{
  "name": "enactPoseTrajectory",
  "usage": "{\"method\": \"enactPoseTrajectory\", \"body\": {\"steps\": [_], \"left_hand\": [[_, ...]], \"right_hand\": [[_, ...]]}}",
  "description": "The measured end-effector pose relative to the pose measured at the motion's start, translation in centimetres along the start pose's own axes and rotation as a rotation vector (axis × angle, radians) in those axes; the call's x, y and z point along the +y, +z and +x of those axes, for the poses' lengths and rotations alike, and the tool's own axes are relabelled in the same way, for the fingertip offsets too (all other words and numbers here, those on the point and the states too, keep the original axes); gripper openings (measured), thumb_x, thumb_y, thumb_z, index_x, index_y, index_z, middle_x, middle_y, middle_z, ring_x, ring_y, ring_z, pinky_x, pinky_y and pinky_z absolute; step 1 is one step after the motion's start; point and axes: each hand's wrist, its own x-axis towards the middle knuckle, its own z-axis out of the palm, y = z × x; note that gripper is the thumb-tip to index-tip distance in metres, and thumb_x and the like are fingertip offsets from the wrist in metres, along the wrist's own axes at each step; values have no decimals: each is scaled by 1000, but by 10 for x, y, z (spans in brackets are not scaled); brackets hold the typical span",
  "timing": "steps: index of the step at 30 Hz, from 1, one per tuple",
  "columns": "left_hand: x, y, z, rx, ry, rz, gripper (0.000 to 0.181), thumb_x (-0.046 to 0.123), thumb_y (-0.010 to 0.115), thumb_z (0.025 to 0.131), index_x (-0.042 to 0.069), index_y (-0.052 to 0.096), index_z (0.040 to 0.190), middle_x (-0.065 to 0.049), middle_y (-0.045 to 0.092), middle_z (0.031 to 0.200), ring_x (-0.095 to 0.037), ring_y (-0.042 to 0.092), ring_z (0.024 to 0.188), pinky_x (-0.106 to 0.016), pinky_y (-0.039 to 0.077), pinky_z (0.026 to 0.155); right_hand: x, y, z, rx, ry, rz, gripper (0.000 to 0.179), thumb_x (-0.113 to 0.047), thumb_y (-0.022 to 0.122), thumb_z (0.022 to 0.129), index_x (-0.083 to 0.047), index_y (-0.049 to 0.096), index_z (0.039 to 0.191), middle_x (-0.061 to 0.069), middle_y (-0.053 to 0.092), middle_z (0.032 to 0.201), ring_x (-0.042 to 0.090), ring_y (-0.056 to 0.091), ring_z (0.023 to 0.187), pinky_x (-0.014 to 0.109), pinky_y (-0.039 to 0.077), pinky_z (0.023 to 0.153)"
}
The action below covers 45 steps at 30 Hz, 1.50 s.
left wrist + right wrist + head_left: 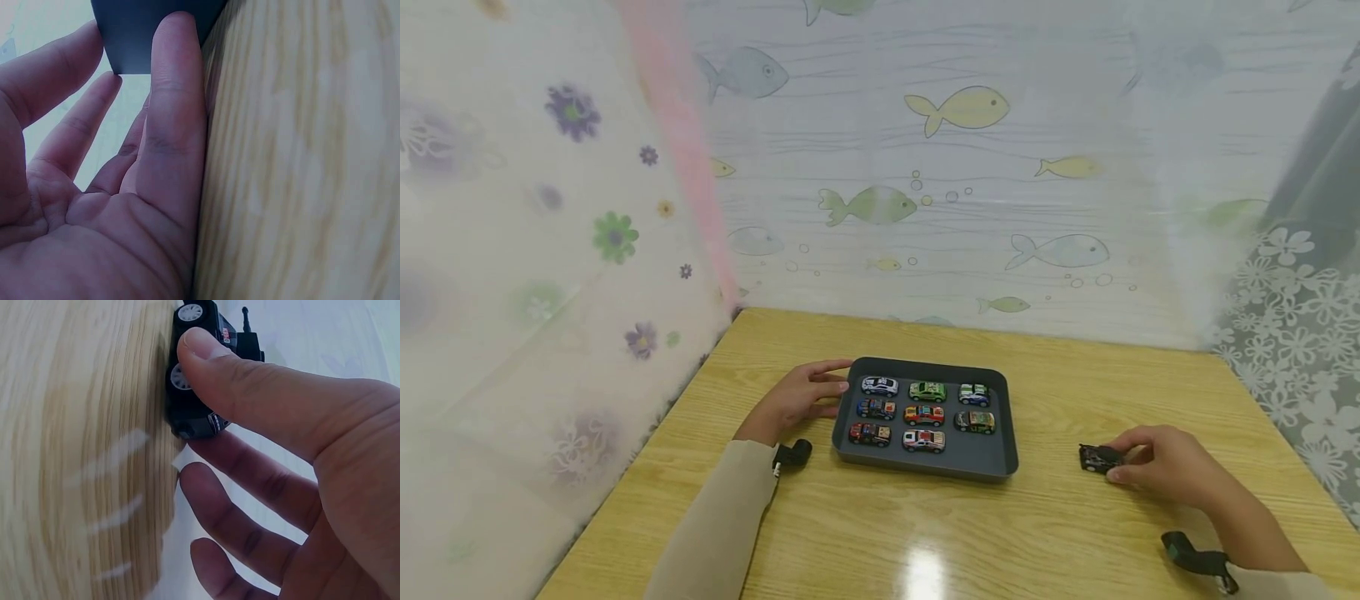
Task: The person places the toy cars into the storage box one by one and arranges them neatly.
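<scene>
My right hand [1172, 462] pinches a small black toy car [1092, 458] at the right of the table. In the right wrist view the thumb lies across the car's wheeled side, with the other fingers loosely bent. The car's wheels are close to the wood. My left hand [797, 396] touches the left wall of a dark grey tray [981, 457], its fingers spread and mostly straight. Inside the tray stand several toy cars in rows, among them a green car [927, 391], a red and yellow car [924, 415] and a white and red car [923, 441].
Both sit on a light wooden table [925, 525]. A fish-print curtain [955, 208] hangs behind it, with a flower-print sheet [550, 250] on the left and a lace curtain [1292, 300] on the right. Black wrist cameras [793, 453] are strapped to both wrists.
</scene>
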Motion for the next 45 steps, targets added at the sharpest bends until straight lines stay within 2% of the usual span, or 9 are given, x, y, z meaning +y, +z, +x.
{"method": "enactPoseTrajectory", "body": {"steps": [6,15,23,33,39,41,45], "left_hand": [[0,0,0,-5,2,-4,55,18,72,100,28,55,151,-14,55,150,-28,65,127,-42,62,93],[1,0,0,-8,-5,-14,55,18,71,100,28,55,151,-13,56,150,-28,66,125,-42,62,94],[2,-1,-1,3,-11,-12,54,17,71,100,29,56,150,-13,57,149,-27,66,124,-42,62,93],[1,0,1,-10,-5,-12,56,18,71,100,28,53,152,-14,55,151,-28,65,126,-42,61,95],[1,-1,1,-17,3,-9,56,17,70,101,27,52,153,-15,54,152,-29,65,126,-42,61,94],[1,-1,1,-13,1,-7,55,17,70,101,27,53,153,-15,54,151,-29,65,126,-42,62,94],[0,0,1,-1,-5,-13,53,17,71,100,30,56,150,-12,57,149,-27,65,125,-42,62,93]], "right_hand": [[-11,7,6,7,-29,27,45,-33,89,82,-7,76,117,2,76,99,15,71,83,29,57,68],[-25,16,16,9,-42,33,43,-33,89,83,-9,76,116,1,76,99,15,71,84,36,59,72],[-32,19,19,8,-53,30,45,-35,89,82,-9,76,118,1,76,101,14,71,85,39,61,75],[-38,17,20,59,-88,-6,41,-34,90,81,-13,78,114,3,77,103,17,72,88,41,61,74],[-51,17,21,60,-144,28,41,-33,88,83,-12,77,116,6,75,112,15,73,89,31,59,70],[-54,18,23,58,-139,48,40,-33,88,83,-13,76,117,5,74,113,15,73,90,27,59,70],[-58,19,28,74,-151,63,40,-34,87,85,-14,76,118,5,74,115,15,73,92,26,59,70]]}}
